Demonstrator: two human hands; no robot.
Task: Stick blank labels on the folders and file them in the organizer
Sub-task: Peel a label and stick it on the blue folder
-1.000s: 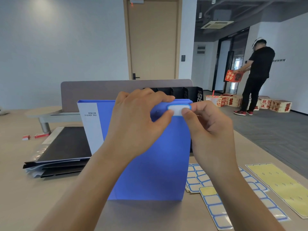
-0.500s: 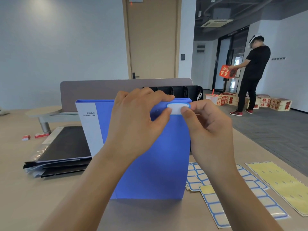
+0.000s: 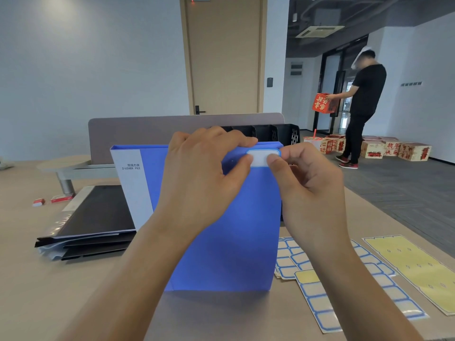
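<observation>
A blank label [image 3: 263, 158] was being pressed by the thumbs of the left hand [image 3: 209, 173] and right hand [image 3: 305, 183] onto the top corner of an upright blue folder [image 3: 221, 242], gripped mid-counter. Labelling seemed nearly done; filing in the black organizer [image 3: 275, 135] behind would likely follow.

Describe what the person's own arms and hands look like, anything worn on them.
Both forearms are bare right down to the frame's bottom edge, with no sleeves in view. The left hand and right hand wear no gloves, and no rings, watch or wristband show. Fingernails are short and unpainted.
</observation>
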